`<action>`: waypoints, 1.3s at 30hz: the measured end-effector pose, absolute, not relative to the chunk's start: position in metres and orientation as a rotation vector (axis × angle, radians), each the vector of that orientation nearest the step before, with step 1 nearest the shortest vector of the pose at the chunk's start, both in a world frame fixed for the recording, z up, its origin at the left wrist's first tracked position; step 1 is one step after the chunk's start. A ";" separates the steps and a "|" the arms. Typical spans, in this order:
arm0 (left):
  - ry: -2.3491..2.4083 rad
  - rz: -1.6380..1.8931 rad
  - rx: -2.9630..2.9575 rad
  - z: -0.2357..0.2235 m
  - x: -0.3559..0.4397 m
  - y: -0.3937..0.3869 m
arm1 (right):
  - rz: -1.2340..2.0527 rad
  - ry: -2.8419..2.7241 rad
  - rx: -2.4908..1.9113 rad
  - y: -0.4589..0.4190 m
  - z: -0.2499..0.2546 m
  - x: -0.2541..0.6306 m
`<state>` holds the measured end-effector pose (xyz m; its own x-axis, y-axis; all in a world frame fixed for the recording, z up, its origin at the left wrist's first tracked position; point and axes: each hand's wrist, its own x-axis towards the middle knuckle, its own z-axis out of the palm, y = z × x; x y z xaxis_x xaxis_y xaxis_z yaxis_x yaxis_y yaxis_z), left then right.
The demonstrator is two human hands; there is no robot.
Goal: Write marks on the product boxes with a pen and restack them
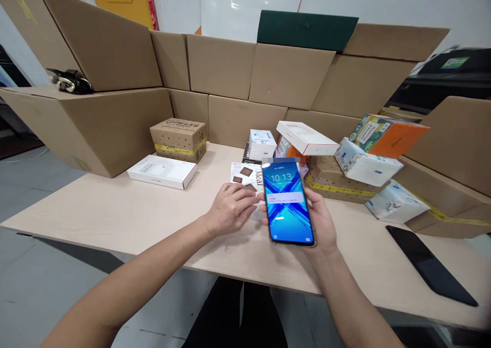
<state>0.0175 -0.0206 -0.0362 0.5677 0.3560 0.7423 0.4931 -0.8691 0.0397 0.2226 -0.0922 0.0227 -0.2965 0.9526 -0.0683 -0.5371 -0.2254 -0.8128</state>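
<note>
My right hand (321,222) holds a smartphone (287,202) upright above the table, its lit blue screen showing 10:13. The fingers wrap round its back and edges. My left hand (230,208) rests just left of the phone with its fingers curled, fingertips touching the phone's left edge and lying over a white packet printed with brown squares (247,175). Whether the left hand grips anything is unclear.
A pale wooden table (126,215) carries a flat white box (162,171), a brown dotted box (179,139), a pile of small boxes and tissue packs (360,164) and a second dark phone (431,265) at right. Large cardboard cartons (92,117) wall the back and sides.
</note>
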 end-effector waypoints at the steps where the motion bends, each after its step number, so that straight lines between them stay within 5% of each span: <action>1: -0.746 -1.163 -2.629 -0.034 0.015 -0.021 | 1.654 -0.861 -0.780 -0.093 0.026 0.232; 10: -1.196 -0.918 -2.706 -0.004 -0.011 -0.030 | 0.587 -1.251 -1.875 -0.081 -0.008 0.334; 19: -1.381 -0.806 -2.638 0.005 -0.045 -0.028 | 0.016 -1.807 -2.244 -0.074 -0.031 0.353; 34: -1.608 -0.551 -2.450 0.008 -0.049 0.088 | 0.234 -2.003 -2.376 -0.070 -0.026 0.359; 39: -1.674 -0.632 -2.350 0.014 -0.006 0.106 | 0.076 -2.039 -2.204 -0.068 -0.016 0.334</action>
